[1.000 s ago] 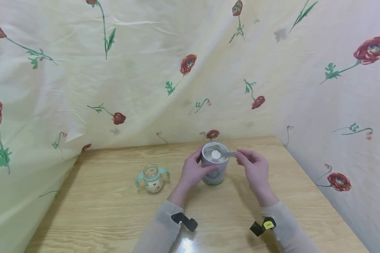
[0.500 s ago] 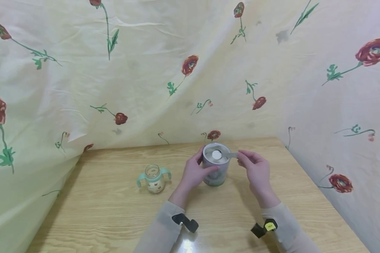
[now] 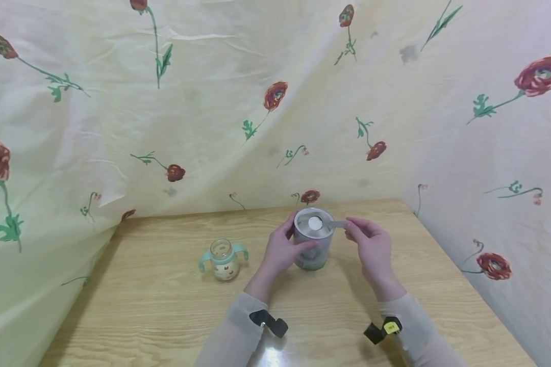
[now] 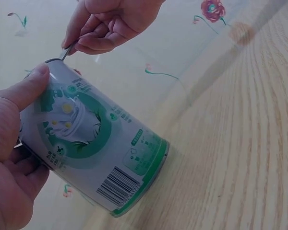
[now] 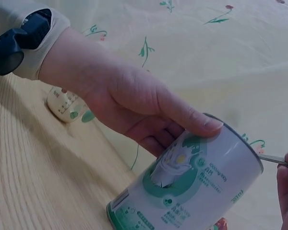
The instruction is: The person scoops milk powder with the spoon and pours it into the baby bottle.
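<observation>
A pale tin can (image 3: 313, 255) of milk powder, with green print, stands upright on the wooden table. My left hand (image 3: 281, 248) grips its side near the rim, thumb across the front. Between the thumb and fingers of my right hand (image 3: 373, 248) is a thin grey metal-looking utensil (image 3: 337, 224), which reaches over the can's right rim. Its kind is unclear. Inside the can's top lies a white round patch (image 3: 315, 223) amid grey. The left wrist view shows the utensil (image 4: 65, 51) at the rim; its inner end is hidden by the can there.
A small clear baby bottle (image 3: 225, 267) with two turquoise handles stands uncapped left of the can. Bare wood (image 3: 156, 306) lies in front of and left of it. A flowered cloth (image 3: 202, 127) hangs behind the table and along both sides.
The utensil's inner end has shifted slightly right, off the white patch toward the rim. My left hand and the can hold still; the head view has drifted slightly.
</observation>
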{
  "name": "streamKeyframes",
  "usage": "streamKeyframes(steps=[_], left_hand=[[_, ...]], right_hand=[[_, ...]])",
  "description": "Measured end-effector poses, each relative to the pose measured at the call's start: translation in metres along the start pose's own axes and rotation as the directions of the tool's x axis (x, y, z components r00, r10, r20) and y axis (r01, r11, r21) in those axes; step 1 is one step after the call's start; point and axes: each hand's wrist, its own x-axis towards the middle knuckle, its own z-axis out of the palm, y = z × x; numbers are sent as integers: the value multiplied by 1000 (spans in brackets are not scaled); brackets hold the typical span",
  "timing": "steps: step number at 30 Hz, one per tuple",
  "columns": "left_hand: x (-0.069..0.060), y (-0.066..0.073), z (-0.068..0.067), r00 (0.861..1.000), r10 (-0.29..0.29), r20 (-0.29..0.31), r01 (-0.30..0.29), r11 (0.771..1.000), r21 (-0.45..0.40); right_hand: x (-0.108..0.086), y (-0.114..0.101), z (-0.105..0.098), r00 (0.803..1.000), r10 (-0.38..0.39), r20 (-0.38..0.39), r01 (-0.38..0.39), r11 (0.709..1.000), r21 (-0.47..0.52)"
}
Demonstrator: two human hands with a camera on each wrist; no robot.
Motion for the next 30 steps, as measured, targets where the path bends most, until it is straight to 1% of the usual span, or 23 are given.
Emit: streamKeyframes(steps=[4, 8, 13, 17, 21, 25, 30], left_hand=[[-1, 2, -3, 1000, -7, 9, 7, 1000, 2], [-2, 7, -5, 1000, -6, -2, 6, 1000, -8], [-3, 11, -7, 1000, 13, -8, -13, 1000, -21], [-5, 11, -11, 1000, 17, 3, -17, 1000, -17], [-12, 16, -19, 1000, -1, -9, 1, 1000, -4], [-21, 25, -31, 1000, -11, -26, 12, 999, 31], [-31, 33, -48, 999, 34, -38, -31, 997, 69]], right_hand=[[-2, -4, 1, 1000, -1, 3, 1, 998, 65], [-4, -9, 2, 1000, 11, 0, -11, 992, 127], [-5, -14, 3, 996, 86, -7, -82, 967, 243], [-7, -21, 4, 987, 159, 21, -155, 921, 358], [-8, -26, 4, 973, 211, 87, -228, 859, 458], [-9, -30, 5, 959, 243, 145, -283, 809, 515], [-10, -34, 10, 949, 252, 188, -315, 767, 560]])
